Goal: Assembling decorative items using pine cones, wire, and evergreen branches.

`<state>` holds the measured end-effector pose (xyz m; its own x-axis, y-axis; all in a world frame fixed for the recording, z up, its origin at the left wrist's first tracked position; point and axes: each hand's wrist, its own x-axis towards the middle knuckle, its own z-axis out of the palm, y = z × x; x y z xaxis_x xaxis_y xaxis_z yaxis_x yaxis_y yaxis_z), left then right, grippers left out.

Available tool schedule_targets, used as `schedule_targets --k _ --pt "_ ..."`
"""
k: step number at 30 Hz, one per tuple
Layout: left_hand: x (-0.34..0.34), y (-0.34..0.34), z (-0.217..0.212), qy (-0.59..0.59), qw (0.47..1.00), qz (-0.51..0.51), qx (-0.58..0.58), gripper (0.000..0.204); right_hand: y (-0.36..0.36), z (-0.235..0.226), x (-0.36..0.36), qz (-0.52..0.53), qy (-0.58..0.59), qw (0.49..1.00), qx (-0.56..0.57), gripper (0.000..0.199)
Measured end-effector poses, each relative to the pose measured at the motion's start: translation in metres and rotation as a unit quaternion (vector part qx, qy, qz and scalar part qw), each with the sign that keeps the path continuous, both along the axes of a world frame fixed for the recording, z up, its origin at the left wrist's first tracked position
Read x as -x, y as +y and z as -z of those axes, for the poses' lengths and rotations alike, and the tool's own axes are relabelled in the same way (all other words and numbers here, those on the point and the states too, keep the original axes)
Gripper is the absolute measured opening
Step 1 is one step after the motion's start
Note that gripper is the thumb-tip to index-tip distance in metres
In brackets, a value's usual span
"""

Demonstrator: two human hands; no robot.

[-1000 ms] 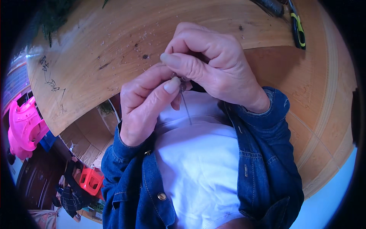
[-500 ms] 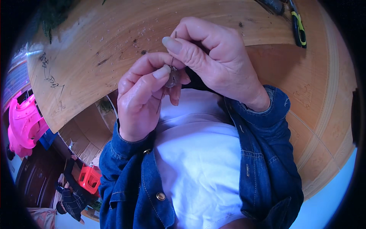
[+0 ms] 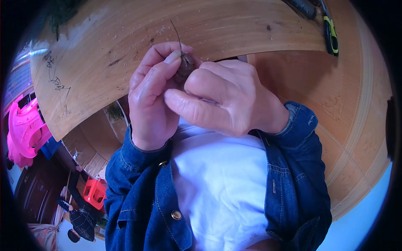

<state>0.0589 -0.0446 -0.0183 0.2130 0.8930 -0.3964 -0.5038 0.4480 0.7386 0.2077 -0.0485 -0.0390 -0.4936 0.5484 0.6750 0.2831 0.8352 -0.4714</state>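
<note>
Between the thumb and fingers of my left hand (image 3: 150, 94) sits a small brown, rounded lump (image 3: 184, 67) with a rough, creased surface. A thin dark wire (image 3: 176, 34) sticks up from the lump's top, past my left thumb tip. My right hand (image 3: 236, 98) is closed just below and to the right of the lump, its thumb and bent forefinger close to my left palm. Whatever its fingertips hold is hidden behind the hand. Both hands are raised in front of my white shirt, over the near edge of the wooden table (image 3: 125, 27).
Pliers with black and yellow-green handles (image 3: 331, 38) lie at the table's far right, beside a dark tool (image 3: 305, 7). Green foliage (image 3: 58, 19) is at the far left. Left below the table are a cardboard box (image 3: 90, 142), pink plastic chair (image 3: 26, 131), red stool (image 3: 95, 193) and another person (image 3: 82, 219).
My right hand has left the wire's upper end and moved down below the lump. The wire's upper part now stands free. My left hand keeps the lump, turned slightly.
</note>
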Motion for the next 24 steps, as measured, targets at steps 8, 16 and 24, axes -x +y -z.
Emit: schedule_targets --k 8,16,24 --pt "0.007 -0.002 0.008 -0.049 0.998 0.032 -0.038 0.021 -0.002 0.008 -0.004 0.024 0.078 0.996 -0.026 0.041" --pt "0.007 -0.002 0.009 -0.104 0.994 0.0 -0.012 0.021 -0.001 0.011 -0.007 0.048 0.112 0.993 0.001 0.033" --pt "0.006 -0.005 0.009 -0.158 0.987 -0.011 0.004 0.022 -0.012 0.003 -0.003 0.115 0.207 0.952 0.192 0.012"
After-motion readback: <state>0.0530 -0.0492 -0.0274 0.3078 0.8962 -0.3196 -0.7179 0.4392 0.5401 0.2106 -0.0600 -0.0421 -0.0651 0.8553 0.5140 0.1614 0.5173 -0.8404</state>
